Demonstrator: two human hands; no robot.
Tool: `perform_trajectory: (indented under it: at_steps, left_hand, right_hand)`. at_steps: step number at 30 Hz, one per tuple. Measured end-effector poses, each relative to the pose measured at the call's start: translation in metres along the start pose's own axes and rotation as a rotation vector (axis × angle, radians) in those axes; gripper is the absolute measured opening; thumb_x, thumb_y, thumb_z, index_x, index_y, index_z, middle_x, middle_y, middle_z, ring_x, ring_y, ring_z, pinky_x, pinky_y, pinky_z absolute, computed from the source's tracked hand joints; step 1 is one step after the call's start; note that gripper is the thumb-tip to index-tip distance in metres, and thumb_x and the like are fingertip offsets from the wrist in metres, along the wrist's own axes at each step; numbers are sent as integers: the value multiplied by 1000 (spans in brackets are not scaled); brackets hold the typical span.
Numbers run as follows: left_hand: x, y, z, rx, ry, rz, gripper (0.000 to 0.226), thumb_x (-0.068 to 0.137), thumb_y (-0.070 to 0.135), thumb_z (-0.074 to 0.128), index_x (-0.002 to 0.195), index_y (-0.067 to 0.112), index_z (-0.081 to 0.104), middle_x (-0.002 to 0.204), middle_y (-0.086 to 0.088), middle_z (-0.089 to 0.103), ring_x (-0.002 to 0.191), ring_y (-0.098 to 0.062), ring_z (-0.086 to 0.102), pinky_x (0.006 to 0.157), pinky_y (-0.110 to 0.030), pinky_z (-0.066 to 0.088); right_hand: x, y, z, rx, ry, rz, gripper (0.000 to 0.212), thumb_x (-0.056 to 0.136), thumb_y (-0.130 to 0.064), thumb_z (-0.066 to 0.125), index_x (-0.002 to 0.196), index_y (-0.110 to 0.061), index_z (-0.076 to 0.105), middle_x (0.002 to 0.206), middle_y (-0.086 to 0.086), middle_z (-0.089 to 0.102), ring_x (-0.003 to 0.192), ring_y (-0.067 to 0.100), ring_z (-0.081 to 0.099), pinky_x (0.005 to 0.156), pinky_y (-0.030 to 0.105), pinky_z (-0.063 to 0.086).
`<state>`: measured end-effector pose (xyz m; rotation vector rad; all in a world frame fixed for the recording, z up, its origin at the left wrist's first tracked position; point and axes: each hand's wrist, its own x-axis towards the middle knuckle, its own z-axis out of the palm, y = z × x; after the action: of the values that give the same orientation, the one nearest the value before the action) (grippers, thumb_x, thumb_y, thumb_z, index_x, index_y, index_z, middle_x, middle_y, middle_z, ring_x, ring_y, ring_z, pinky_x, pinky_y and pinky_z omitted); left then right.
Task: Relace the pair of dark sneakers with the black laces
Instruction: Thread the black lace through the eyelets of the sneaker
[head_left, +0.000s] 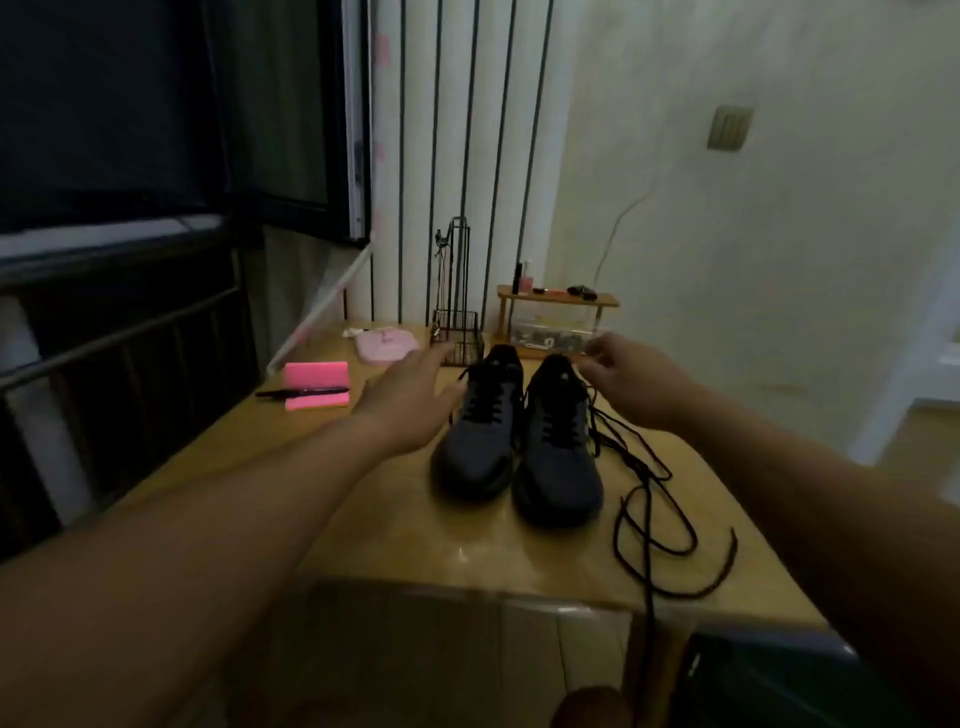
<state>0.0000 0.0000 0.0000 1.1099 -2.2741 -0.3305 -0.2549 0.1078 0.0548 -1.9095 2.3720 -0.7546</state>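
Two dark sneakers stand side by side on the wooden table (467, 551), toes toward me: the left sneaker (480, 431) and the right sneaker (558, 447). Both show black lacing over the tongue. Long black laces (649, 499) trail loose from the right sneaker across the table and over its front edge. My left hand (410, 395) reaches out flat beside the left sneaker, fingers straight, close to its collar. My right hand (628, 379) hovers just right of the right sneaker's heel, fingers loosely curled near the lace; whether it pinches the lace is unclear.
A black wire rack (457, 332) and a small wooden shelf (558, 301) with a clear box stand behind the sneakers. A pink block with a black pen (311, 391) and a pink round item (387, 345) lie at the left. Dark window left.
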Motion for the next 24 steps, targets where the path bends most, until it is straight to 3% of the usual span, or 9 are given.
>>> perform_trajectory:
  at_steps: [3,6,9,13,16,17,19,21,24]
  left_hand:
    - [-33,-4,16,-38,-66,-78,70,101,54,56,162,38,24,167,1,32,149,-27,39,117,-57,39]
    - [-51,-1,41,-90,-151,-144,85,94,63,62,163,36,18,165,-1,29,147,-29,40,116,-54,40]
    - [-49,7,65,-68,-167,-151,99,86,72,66,164,35,16,163,-1,28,147,-29,38,116,-52,40]
    - [-42,12,97,-29,-96,-121,87,91,63,65,162,35,22,164,0,26,150,-29,31,120,-53,33]
    - [-41,12,109,49,32,-69,76,95,65,57,158,34,29,163,0,28,152,-26,28,124,-53,24]
    - [-40,12,111,69,67,-36,73,96,65,54,158,34,31,162,0,29,152,-25,27,125,-54,21]
    - [-34,19,115,86,104,22,70,97,64,52,157,32,34,161,1,30,152,-23,27,126,-56,18]
    - [-24,32,117,88,95,40,69,98,66,49,156,32,34,161,2,31,152,-22,28,127,-56,14]
    - [-14,45,119,102,75,17,70,98,70,44,156,33,34,158,4,36,150,-21,33,125,-54,17]
  right_hand:
    - [-26,19,8,23,-38,187,45,105,-39,57,140,-12,52,135,14,63,114,28,61,93,39,51]
    - [-54,31,32,122,-94,319,60,101,-49,61,144,-9,45,140,15,59,104,25,57,87,38,50]
    - [-78,27,64,344,-101,297,76,97,-52,67,155,-14,35,148,9,53,119,26,59,91,35,50]
    - [-85,33,100,366,10,177,54,102,-59,52,144,-26,50,138,-2,61,124,19,60,99,40,53]
    - [-79,70,86,93,181,304,58,98,-67,48,134,-21,54,130,3,59,117,26,59,90,44,53]
    - [-78,84,77,-55,118,361,64,95,-69,52,136,-20,50,132,6,55,119,29,58,91,45,53]
    - [-75,102,63,-240,-167,490,80,89,-74,59,143,-18,41,139,11,49,124,33,56,94,45,53]
    - [-65,109,63,-281,-332,540,70,94,-62,62,141,-14,44,132,11,55,117,30,60,92,42,55]
    - [-43,116,77,-274,-264,449,25,102,-30,58,120,-12,60,98,5,60,92,24,64,80,37,58]
